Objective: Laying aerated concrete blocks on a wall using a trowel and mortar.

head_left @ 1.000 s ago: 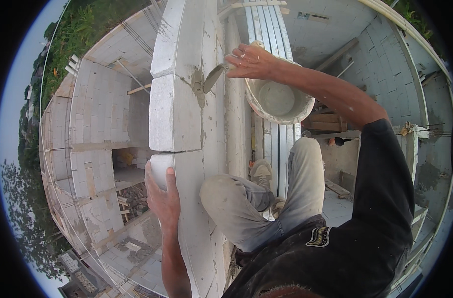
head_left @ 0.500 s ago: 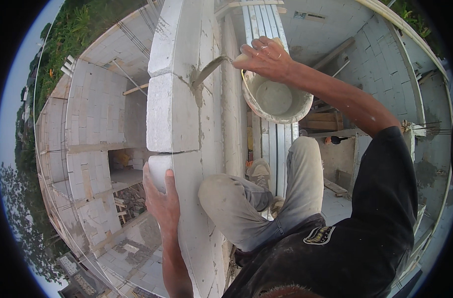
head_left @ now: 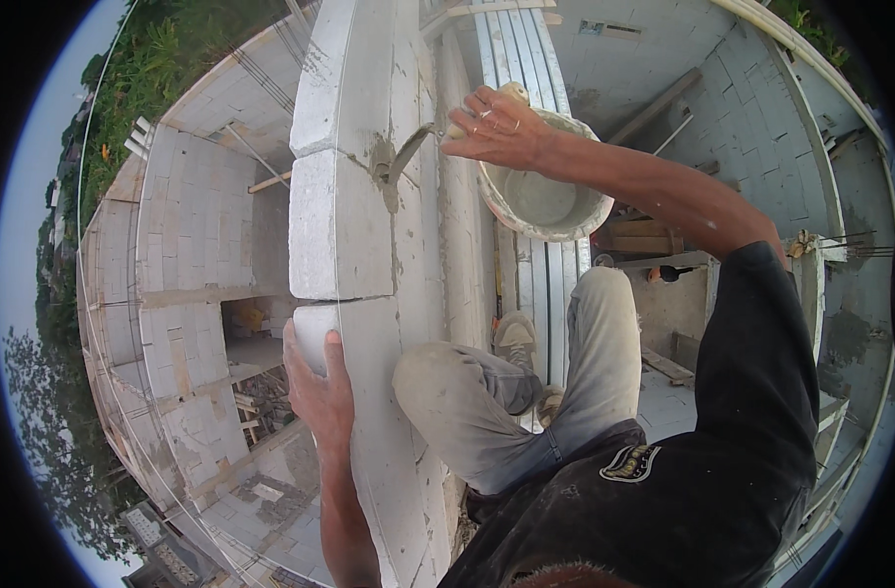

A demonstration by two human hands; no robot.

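Note:
My right hand (head_left: 498, 127) is closed round the handle of a trowel (head_left: 409, 152), its blade tilted against the side of the block wall (head_left: 364, 235). Wet grey mortar (head_left: 381, 162) is smeared there, by the joint between two pale blocks. A mortar-stained bucket (head_left: 546, 201) stands just below my right forearm, with grey mix inside. My left hand (head_left: 322, 387) rests on the top of a block (head_left: 315, 328), thumb on the near face and fingers over the far edge. A narrow open gap separates that block from the one ahead.
Long metal profiles (head_left: 526, 59) run lengthwise under the bucket and beside my shoes (head_left: 515, 343). My bent knees (head_left: 423, 377) are close to the wall. Left of the wall is a deep drop to lower block rooms (head_left: 188, 225). A thin string (head_left: 83, 225) runs along the far left.
The trowel blade has shifted slightly right and turned more upright, and my right hand has moved a little down and left. My left hand stays on the block.

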